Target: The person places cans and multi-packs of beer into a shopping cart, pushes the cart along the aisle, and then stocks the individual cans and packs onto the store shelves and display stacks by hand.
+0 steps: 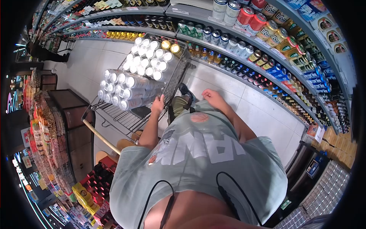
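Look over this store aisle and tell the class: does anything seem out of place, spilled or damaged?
Two gold-topped cans look odd at the far corner of the trolley: their colour breaks the match with the silver-topped cans beside them. I see no spill or damage.

One wide, round-edged head view looks steeply down over the wearer's nearby shirt (pixel 190 171), toward cart (pixel 178 75) and shelves (pixel 202 17).
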A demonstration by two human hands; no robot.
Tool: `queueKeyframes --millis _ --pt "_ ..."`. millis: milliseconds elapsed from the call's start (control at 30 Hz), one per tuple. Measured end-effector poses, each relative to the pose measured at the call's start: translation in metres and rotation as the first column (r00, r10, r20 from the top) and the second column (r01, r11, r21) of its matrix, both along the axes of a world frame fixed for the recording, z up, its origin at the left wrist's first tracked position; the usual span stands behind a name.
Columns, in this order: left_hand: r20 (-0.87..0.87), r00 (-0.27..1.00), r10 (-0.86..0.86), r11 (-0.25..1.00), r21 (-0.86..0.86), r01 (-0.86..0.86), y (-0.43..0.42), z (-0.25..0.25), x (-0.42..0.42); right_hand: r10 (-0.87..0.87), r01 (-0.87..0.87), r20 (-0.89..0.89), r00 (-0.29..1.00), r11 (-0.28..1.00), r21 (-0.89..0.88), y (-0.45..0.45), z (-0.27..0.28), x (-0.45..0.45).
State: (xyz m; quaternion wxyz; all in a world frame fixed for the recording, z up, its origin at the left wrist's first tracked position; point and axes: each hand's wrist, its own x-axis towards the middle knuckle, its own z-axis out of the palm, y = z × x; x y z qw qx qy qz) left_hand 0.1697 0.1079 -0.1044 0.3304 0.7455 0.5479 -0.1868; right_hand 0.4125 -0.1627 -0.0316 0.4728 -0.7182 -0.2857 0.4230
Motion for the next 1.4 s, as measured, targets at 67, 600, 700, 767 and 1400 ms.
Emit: queueKeyframes --millis 67,600,700,767,1400 --pt "0.003 1.000 -0.005 1.000 0.013 0.005 -0.008 0.013 -0.006 0.072 -0.073 -0.042 0.997 0.997 -0.010 0.005 -0.007 -0.005" --pt "-0.024 0.998 -0.065 0.994 0.088 0.067 -0.031 0.049 -0.012 0.399 -0.411 0.174 0.900 0.911 0.042 0.087 0.017 0.023" --pt "-0.162 0.977 -0.136 0.991 -0.011 0.136 -0.025 0.085 0.010 0.432 -0.461 0.357 0.828 0.887 -0.004 0.128 0.017 0.063" --pt "-0.063 0.975 -0.213 0.975 -0.083 0.208 -0.020 0.107 0.021 0.383 -0.411 0.440 0.812 0.911 -0.036 0.164 0.011 0.088" --pt "0.309 0.702 -0.641 0.764 0.338 0.549 0.196 0.062 0.282 0.490 -0.341 0.347 0.799 0.846 -0.409 0.324 -0.034 0.153"
